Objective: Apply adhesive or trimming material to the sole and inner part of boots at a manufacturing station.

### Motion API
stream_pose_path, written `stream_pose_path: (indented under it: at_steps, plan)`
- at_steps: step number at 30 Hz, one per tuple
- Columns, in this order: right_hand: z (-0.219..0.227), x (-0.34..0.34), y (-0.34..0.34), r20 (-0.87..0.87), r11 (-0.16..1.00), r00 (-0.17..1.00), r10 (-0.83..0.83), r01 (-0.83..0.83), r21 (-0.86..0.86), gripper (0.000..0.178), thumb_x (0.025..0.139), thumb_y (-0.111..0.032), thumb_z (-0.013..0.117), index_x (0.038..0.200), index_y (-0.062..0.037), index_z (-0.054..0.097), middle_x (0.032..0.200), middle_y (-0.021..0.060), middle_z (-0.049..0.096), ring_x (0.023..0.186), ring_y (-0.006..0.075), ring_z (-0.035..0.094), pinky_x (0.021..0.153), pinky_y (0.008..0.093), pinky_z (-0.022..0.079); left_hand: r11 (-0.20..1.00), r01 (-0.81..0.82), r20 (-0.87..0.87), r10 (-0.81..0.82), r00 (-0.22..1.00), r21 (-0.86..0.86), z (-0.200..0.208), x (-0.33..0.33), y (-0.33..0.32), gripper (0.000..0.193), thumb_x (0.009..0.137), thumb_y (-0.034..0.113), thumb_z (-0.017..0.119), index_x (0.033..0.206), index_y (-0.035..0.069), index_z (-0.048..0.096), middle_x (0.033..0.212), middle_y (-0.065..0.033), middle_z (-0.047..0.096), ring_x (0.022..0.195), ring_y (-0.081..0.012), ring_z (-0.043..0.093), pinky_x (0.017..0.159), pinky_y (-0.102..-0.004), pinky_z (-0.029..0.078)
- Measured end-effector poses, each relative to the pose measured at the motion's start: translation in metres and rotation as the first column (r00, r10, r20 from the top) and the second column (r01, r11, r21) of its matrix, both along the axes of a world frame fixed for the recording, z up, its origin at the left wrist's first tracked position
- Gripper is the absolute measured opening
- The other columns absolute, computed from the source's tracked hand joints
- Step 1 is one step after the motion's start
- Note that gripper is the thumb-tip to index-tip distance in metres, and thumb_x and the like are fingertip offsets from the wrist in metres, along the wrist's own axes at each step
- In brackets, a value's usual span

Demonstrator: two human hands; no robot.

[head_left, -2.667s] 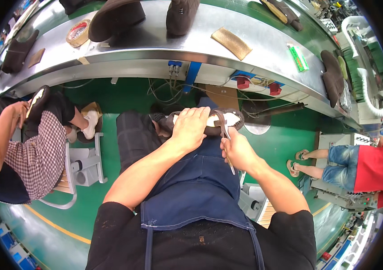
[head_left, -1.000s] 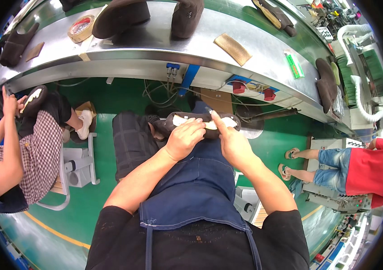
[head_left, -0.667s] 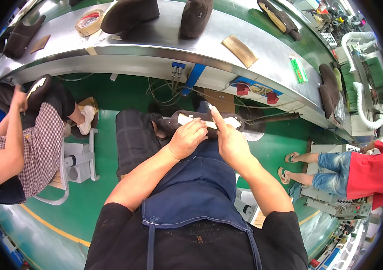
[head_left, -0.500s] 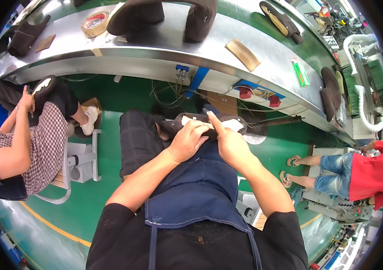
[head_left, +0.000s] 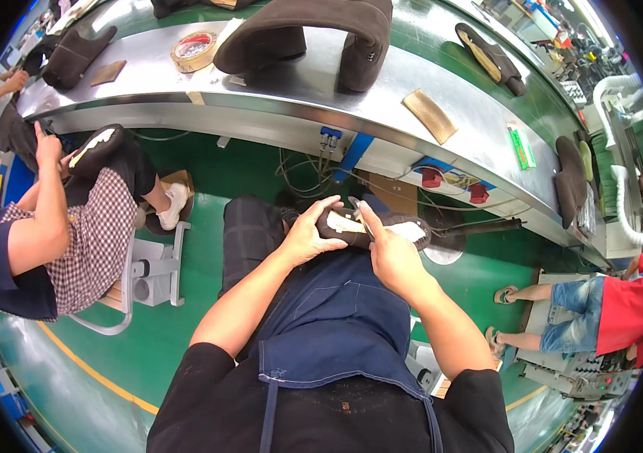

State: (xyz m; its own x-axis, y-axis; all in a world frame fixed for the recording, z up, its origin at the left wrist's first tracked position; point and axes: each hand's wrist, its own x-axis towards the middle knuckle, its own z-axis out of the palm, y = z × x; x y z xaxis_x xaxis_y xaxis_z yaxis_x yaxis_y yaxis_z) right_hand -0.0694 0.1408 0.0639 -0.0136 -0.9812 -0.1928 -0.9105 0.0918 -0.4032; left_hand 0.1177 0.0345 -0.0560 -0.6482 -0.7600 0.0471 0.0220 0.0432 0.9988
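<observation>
On my lap lies a dark brown boot (head_left: pixel 346 226), bottom side up, with pale cream and white patches showing on its underside. My left hand (head_left: pixel 308 238) grips its left end, thumb on the near side and fingers along the far edge. Over the middle of the boot, my right hand (head_left: pixel 395 260) is closed round a thin, narrow hand tool (head_left: pixel 355 204) whose tip sticks out past the fingers. The tool's exact kind is too small to tell, and my right fingers hide part of the boot.
A metal bench (head_left: pixel 336 106) runs ahead, bearing a large brown boot (head_left: pixel 373 53), a tape roll (head_left: pixel 194 51), a brown abrasive-looking piece (head_left: pixel 429 116) and a green packet (head_left: pixel 521 146). Cables (head_left: pixel 314 170) hang beneath. At left, a seated person holds another boot (head_left: pixel 96 151); a person in red (head_left: pixel 623 309) stands right.
My left hand has shifted from the top of the boot to its left end, uncovering more of the underside. The right hand still holds the tool; the whole view has swung slightly.
</observation>
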Motion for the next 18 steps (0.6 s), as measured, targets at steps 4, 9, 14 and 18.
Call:
stream_pose_path:
  at_steps: [4,9,14,18]
  plan:
    - [0.0,0.0,-0.003,-0.009,0.999,1.0,0.001,0.0,0.037,0.082,0.092,0.001,0.059,0.165,-0.0153,0.027,0.094,0.027,0.07,0.085,0.0472,0.07,0.078,0.0547,0.054,0.98,0.004,0.087,0.014,0.996,-0.198,-0.001,0.002,-0.006,0.097,0.065,0.017,0.097,0.151,0.009,0.051,0.139,-0.0117,0.063,0.128,-0.0285,0.062,0.11,-0.0385,0.049]
    - [-0.006,-0.002,-0.002,-0.044,1.0,0.999,0.007,-0.006,0.014,0.087,0.088,0.002,0.057,0.167,-0.0193,0.025,0.091,0.0273,0.07,0.077,0.0456,0.071,0.074,0.0551,0.058,0.943,0.022,0.14,0.026,0.99,-0.332,0.0,0.004,-0.01,0.095,0.067,0.025,0.097,0.15,0.01,0.052,0.139,-0.0138,0.063,0.126,-0.0339,0.063,0.107,-0.0416,0.052]
    - [-0.004,-0.002,-0.003,-0.041,0.999,0.999,0.005,-0.003,0.046,0.079,0.093,-0.001,0.057,0.165,-0.0155,0.028,0.092,0.0272,0.07,0.08,0.0463,0.07,0.074,0.0555,0.055,0.898,0.047,0.182,0.037,0.983,-0.437,0.003,0.008,-0.013,0.093,0.067,0.03,0.096,0.147,0.008,0.055,0.14,-0.0157,0.062,0.125,-0.0348,0.064,0.106,-0.0417,0.054]
    - [0.0,-0.002,-0.004,-0.034,0.999,0.999,0.01,-0.009,0.038,0.079,0.093,0.0,0.058,0.165,-0.0146,0.028,0.092,0.0275,0.07,0.081,0.0467,0.07,0.075,0.0555,0.055,0.795,0.086,0.216,0.057,0.975,-0.6,0.006,0.009,-0.013,0.084,0.071,0.035,0.093,0.143,0.007,0.059,0.14,-0.0174,0.062,0.12,-0.0372,0.067,0.1,-0.041,0.057]
